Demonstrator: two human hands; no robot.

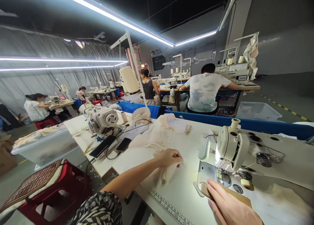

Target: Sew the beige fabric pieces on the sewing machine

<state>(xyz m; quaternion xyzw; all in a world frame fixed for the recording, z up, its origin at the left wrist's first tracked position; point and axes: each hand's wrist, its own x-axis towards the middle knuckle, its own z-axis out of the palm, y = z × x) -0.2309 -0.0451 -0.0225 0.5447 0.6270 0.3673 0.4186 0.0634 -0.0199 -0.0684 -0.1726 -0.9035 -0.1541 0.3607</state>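
Observation:
My left hand is closed in a pinch on a thin piece of cream fabric, which hangs blurred below the fingers over the white table. A small red spot shows beside the fingertips. My right hand lies with fingers stretched out at the front of the white sewing machine, close to its metal needle plate. Under and beside these fingers are a flat tan piece and a shiny rounded tip; what they belong to is unclear. More cream fabric is heaped beyond my left hand.
Two dark phones lie at the left, near a second sewing machine and a thread cone. A printed ruler runs along the front edge. A red stool stands left. Several people work at machines beyond the blue trough.

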